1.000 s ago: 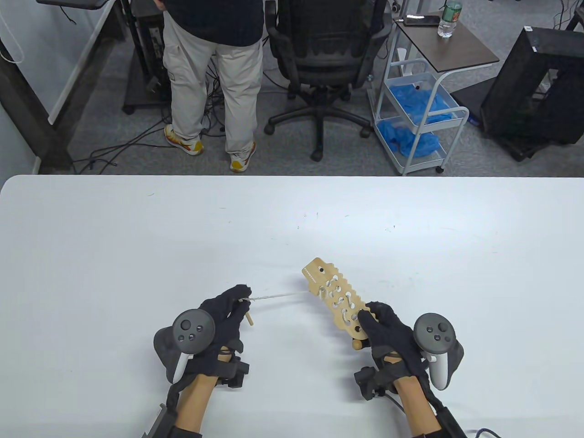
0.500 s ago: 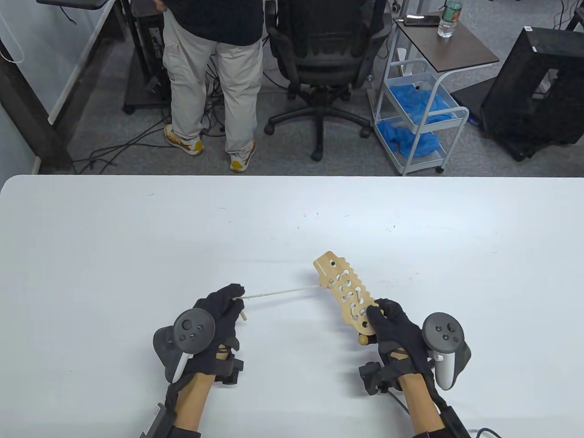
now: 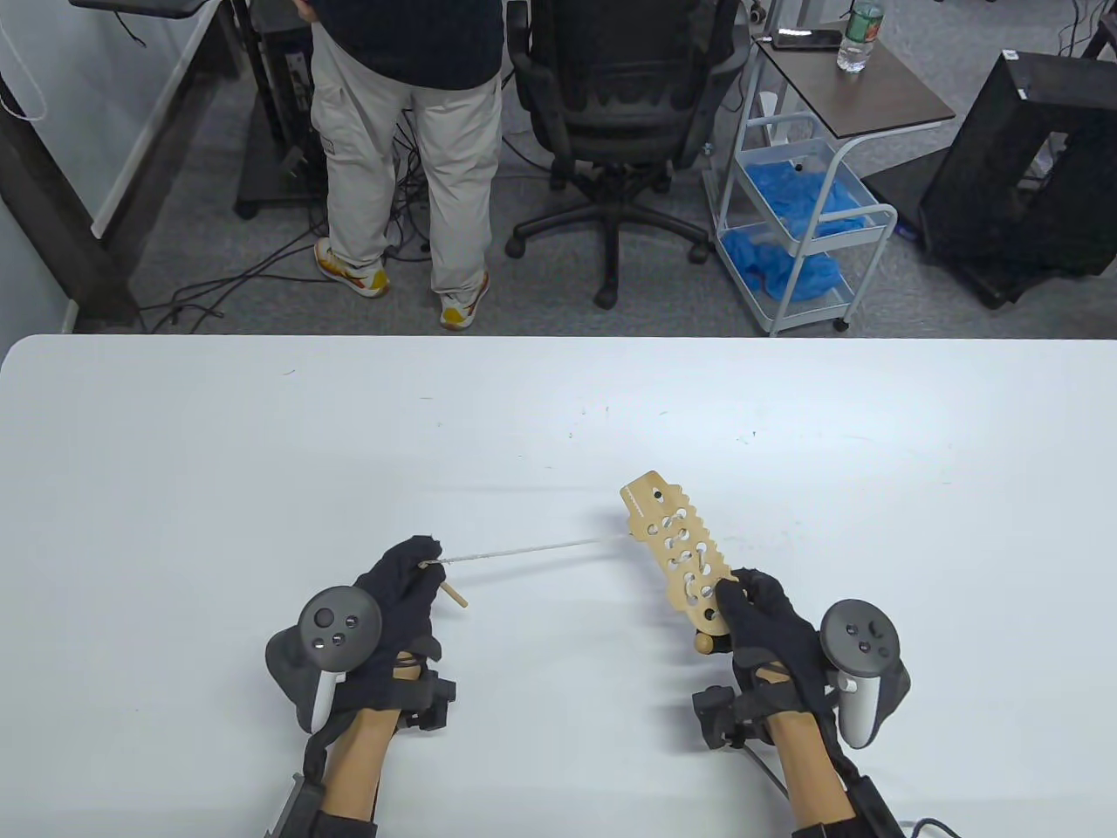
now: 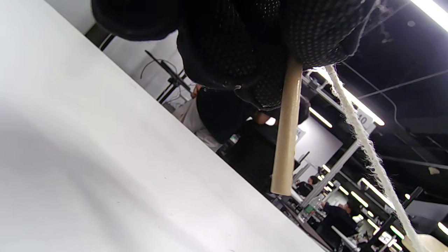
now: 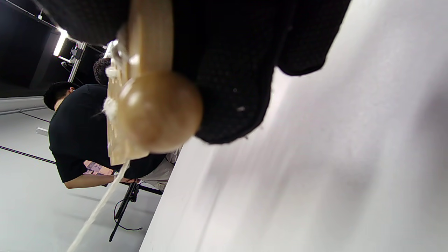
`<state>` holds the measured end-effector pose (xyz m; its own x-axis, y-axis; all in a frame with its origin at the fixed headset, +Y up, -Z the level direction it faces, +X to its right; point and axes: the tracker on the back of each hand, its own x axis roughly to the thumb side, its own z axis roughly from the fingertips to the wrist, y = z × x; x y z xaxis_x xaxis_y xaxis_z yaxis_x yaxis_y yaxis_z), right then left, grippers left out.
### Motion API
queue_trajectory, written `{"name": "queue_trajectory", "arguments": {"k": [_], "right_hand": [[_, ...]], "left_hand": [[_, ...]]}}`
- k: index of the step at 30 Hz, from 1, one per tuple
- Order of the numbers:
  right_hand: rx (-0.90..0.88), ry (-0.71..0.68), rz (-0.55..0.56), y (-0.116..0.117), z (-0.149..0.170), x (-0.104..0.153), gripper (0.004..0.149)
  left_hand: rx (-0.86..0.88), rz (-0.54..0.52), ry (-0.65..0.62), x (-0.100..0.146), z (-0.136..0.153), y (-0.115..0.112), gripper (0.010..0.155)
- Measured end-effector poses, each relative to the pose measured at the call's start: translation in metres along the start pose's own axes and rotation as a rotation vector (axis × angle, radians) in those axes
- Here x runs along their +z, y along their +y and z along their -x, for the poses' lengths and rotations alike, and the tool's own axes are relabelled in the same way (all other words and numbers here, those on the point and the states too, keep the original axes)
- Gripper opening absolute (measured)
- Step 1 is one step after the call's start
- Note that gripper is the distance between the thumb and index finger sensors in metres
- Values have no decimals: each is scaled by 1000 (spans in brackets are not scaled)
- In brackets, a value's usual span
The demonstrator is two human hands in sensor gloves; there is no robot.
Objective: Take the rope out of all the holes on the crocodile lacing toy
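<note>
My right hand [image 3: 757, 615] grips the tail end of the wooden crocodile lacing toy [image 3: 674, 541] and holds it above the table, head pointing away. A round wooden bead [image 3: 703, 644] sits at its near end, large in the right wrist view [image 5: 157, 112]. A white rope [image 3: 524, 550] runs taut from the toy's left edge to my left hand [image 3: 403, 572], which pinches it by the wooden needle [image 3: 453, 596]. The needle [image 4: 287, 129] and rope [image 4: 364, 143] hang from my fingers in the left wrist view. Rope still threads several holes.
The white table [image 3: 262, 454] stretches wide around both hands. Beyond its far edge stand a person [image 3: 406, 131], an office chair [image 3: 624, 113] and a cart [image 3: 798, 201] with blue cloth.
My left hand has moved left and slightly away, drawing more rope out. My right hand has carried the toy to the right and away, so the taut rope span has grown longer.
</note>
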<state>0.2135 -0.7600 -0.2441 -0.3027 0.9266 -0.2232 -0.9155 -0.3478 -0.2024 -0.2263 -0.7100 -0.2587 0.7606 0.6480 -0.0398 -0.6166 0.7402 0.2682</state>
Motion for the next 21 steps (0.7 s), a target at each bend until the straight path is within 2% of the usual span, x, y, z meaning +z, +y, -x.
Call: {"name": "queue_trajectory", "arguments": {"k": [7,15,18,21], "right_hand": [[-61,41,20,-4,3,1,47],[-87,38,7,-3,1,3,47],[-147,35,-68,5,1,5,47],[-268,22,-215,19,-2,10,48]], "left_hand": [[68,-7,54,-2,10,4,43],[60,-1,43,-2,8,2,43],[152,52,35,0,3,-5,42],[221,88,24,4,-4,-8,41]]}}
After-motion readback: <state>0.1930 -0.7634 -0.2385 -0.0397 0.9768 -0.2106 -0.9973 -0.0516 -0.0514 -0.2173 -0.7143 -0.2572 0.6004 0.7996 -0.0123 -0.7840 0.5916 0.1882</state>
